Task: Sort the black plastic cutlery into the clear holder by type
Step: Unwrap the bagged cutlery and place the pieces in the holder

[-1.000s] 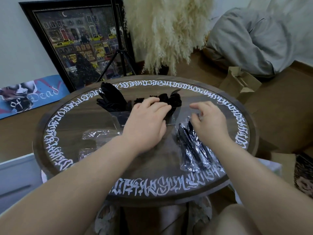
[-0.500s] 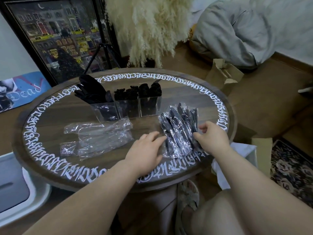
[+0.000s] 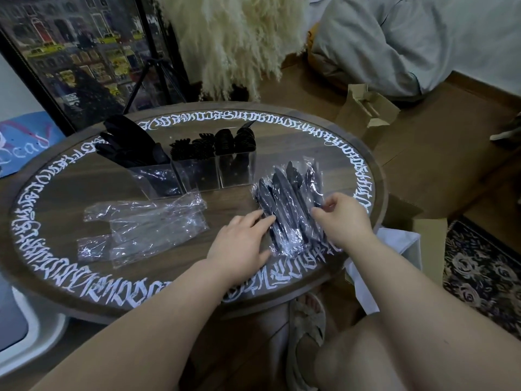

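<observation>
The left hand lies palm down on the round table, its fingers straight and spread only a little, the tips touching the near left edge of the pile of wrapped black cutlery. It grips nothing. The right hand sits at the right side of the same pile with its fingers curled; thumb and forefinger pinch the clear wrapping of one packet.

The pile lies on the table's near right part, several black pieces sealed in shiny clear sleeves, fanned out and overlapping, their ends pointing away from the person. Just beyond and to the left stands the clear holder, three compartments in a row: the left one holds black pieces leaning out to the left, the middle one holds forks with tines up, the right one holds spoons with bowls up. In front of the holder, to the left of the left hand, lie empty clear wrappers, crumpled and flat on the table.
</observation>
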The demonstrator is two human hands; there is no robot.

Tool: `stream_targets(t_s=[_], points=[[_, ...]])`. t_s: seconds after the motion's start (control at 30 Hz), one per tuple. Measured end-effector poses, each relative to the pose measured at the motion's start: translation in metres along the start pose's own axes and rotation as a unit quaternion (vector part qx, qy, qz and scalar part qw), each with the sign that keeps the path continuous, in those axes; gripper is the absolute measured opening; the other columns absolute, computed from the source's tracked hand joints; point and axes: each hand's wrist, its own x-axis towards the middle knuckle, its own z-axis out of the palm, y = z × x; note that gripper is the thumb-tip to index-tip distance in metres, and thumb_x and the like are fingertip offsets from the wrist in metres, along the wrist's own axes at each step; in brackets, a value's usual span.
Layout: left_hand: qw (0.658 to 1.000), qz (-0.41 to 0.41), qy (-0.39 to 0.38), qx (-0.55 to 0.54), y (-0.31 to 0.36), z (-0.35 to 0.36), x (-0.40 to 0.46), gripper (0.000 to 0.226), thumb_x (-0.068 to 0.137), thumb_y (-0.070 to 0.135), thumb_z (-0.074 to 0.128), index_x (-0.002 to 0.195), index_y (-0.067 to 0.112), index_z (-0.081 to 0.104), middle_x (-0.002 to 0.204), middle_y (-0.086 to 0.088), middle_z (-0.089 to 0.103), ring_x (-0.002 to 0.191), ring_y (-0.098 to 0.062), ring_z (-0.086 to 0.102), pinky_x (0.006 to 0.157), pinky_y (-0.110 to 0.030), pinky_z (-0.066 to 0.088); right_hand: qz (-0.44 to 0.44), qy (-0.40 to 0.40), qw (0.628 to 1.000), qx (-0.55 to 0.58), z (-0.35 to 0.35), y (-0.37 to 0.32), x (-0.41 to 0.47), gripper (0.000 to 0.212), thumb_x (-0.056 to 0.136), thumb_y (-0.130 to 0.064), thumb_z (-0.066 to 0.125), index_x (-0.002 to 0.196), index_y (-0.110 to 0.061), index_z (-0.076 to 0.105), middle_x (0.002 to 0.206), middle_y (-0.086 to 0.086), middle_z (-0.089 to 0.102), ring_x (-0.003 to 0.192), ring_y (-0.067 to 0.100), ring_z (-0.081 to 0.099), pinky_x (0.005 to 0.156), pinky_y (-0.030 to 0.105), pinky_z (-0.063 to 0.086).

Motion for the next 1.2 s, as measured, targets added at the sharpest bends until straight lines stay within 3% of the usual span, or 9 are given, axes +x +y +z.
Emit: stream_targets(t_s=[0.17,0.33,0.43,0.57,0.67,0.8,0.9,1.07,1.2], points=[[0.998,-0.008,0.037,-0.042,-0.002,-0.006,-0.005,0.067,0.091,0.041,0.057,0.149,0.032,0.025,0.154,0.006,0.025,0.136,-0.019,0.03,0.112,-0.038,0.032,-0.055,0.055,0.993,0.091,-0.01,-0.004,-0.01,0.014,0.088,-0.029,0.065,0.09,-0.02,0.054,0.081,-0.005,0.059,0.08,0.018,0.058,0.069,0.031,0.043],[0.974,-0.042,0.188,-0.117,-0.013,-0.027,-0.018,0.049,0.088,0.037,0.063,0.131,0.021,0.047,0.129,0.003,0.044,0.116,-0.013,0.048,0.096,-0.029,0.042,-0.156,-0.012,0.985,0.069,-0.007,-0.02,-0.029,0.014,0.085,-0.021,0.071,0.086,-0.023,0.057,0.078,-0.01,0.061,0.074,0.008,0.059,0.069,0.027,0.05],[0.945,-0.107,0.249,-0.185,-0.022,-0.04,-0.03,0.047,0.087,0.035,0.065,0.127,0.018,0.047,0.124,0.003,0.044,0.104,-0.011,0.051,0.085,-0.024,0.039,-0.21,-0.067,0.975,0.02,0.001,-0.035,-0.041,0.014,0.084,-0.019,0.071,0.085,-0.022,0.058,0.076,-0.013,0.06,0.074,0.006,0.058,0.069,0.023,0.048],[0.956,-0.113,0.193,-0.191,-0.039,-0.047,-0.047,0.051,0.091,0.038,0.058,0.138,0.023,0.042,0.135,0.003,0.044,0.117,-0.012,0.049,0.092,-0.024,0.036,-0.289,-0.089,0.953,-0.009,0.02,-0.056,-0.054,0.013,0.081,-0.018,0.072,0.089,-0.019,0.062,0.076,-0.009,0.063,0.077,0.014,0.059,0.074,0.027,0.046],[0.957,-0.119,0.178,-0.197,-0.052,-0.052,-0.06,0.041,0.091,0.037,0.059,0.13,0.023,0.051,0.126,0.004,0.054,0.113,-0.011,0.051,0.089,-0.02,0.035,-0.32,-0.098,0.942,-0.022,0.032,-0.071,-0.059,0.014,0.081,-0.02,0.073,0.091,-0.019,0.063,0.083,-0.004,0.067,0.081,0.016,0.062,0.079,0.033,0.049],[0.939,-0.156,0.222,-0.211,-0.066,-0.064,-0.077,0.014,0.09,0.03,0.062,0.101,0.025,0.055,0.102,0.006,0.056,0.09,-0.009,0.052,0.073,-0.02,0.033,-0.283,-0.132,0.95,-0.008,0.037,-0.09,-0.057,0.035,0.08,-0.032,0.074,0.111,-0.022,0.06,0.099,-0.008,0.063,0.09,0.009,0.059,0.086,0.024,0.045],[0.93,-0.179,0.23,-0.222,-0.08,-0.067,-0.09,0.012,0.091,0.029,0.061,0.097,0.024,0.051,0.098,0.006,0.054,0.088,-0.011,0.052,0.073,-0.024,0.034,-0.203,-0.174,0.963,0.032,0.042,-0.1,-0.049,0.039,0.086,-0.023,0.067,0.123,-0.021,0.054,0.104,-0.003,0.062,0.089,0.014,0.061,0.083,0.029,0.048],[0.932,-0.226,0.21,-0.189,-0.102,-0.068,-0.103,0.015,0.093,0.034,0.056,0.094,0.02,0.051,0.094,0.004,0.055,0.078,-0.01,0.051,0.062,-0.026,0.034,-0.135,-0.177,0.969,0.108,0.061,-0.111,-0.049,0.023,0.087,-0.001,0.055,0.081,-0.022,0.063,0.079,0.001,0.063,0.075,0.02,0.059,0.077,0.04,0.054],[0.956,-0.222,0.163,-0.106,-0.112,-0.065,-0.108,0.019,0.092,0.039,0.055,0.094,0.02,0.052,0.099,0.005,0.053,0.094,-0.018,0.053,0.076,-0.032,0.043,-0.108,-0.194,0.963,0.153,0.076,-0.113,-0.054,0.023,0.09,0.0,0.055,0.079,-0.017,0.065,0.078,0.003,0.063,0.077,0.018,0.061,0.078,0.035,0.055]])
